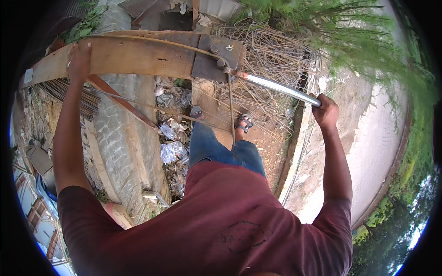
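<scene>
My left hand (79, 63) lies on a long wooden plank (138, 55) at the far left, its fingers stretched toward the far edge. My right hand (326, 111) is wrapped round the end of a silver pipe handle (281, 89). The pipe's other end meets a dark steel plate (207, 60) on the plank's right end, beside two round pegs (221, 64). Along the plank's far side runs a thin steel rod (156, 40), reaching the pegs. From there a rod section (232, 110) points back toward my knees.
Many bent wire stirrups (271, 60) are heaped beyond the plate. Straight rods (76, 96) lie bundled below the plank's left part. Litter (171, 149) fills the gap left of my legs. A concrete ledge (317, 152) runs along the right, under green branches (331, 32).
</scene>
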Tool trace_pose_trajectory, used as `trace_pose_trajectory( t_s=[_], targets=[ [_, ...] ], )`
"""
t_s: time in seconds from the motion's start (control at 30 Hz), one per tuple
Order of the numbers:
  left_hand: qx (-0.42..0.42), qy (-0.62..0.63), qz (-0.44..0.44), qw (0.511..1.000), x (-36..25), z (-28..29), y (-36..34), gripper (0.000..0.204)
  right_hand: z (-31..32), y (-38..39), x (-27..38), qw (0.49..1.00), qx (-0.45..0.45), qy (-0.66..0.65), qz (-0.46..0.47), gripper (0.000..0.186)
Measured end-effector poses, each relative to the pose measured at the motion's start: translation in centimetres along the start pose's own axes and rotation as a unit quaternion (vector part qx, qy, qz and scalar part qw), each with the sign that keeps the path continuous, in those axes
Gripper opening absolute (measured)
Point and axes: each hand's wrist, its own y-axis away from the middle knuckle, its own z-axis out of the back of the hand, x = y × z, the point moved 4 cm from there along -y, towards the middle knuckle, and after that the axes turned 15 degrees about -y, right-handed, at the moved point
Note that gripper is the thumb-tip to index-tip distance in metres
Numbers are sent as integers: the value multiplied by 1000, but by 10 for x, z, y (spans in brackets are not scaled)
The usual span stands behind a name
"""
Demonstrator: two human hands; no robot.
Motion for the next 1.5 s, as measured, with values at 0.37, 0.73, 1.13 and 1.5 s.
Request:
trace_pose_trajectory(
  t_s=[0.37, 0.73, 1.13, 1.5],
  targets=[
    [2, -6, 28, 1000, -5, 5, 4, 80, 36, -7, 29, 988, 7, 149, 35, 35],
    [55, -17, 38, 998, -2, 3, 2, 81, 51, -27, 10, 974, -27, 167, 154, 34],
    [22, -33, 21, 999, -12, 5, 2, 77, 29, 19, 27, 991, 69, 112, -13, 17],
    [17, -7, 29, 999, -7, 7, 3, 77, 0, 35, 17, 992, 61, 82, -75, 15]
  ],
)
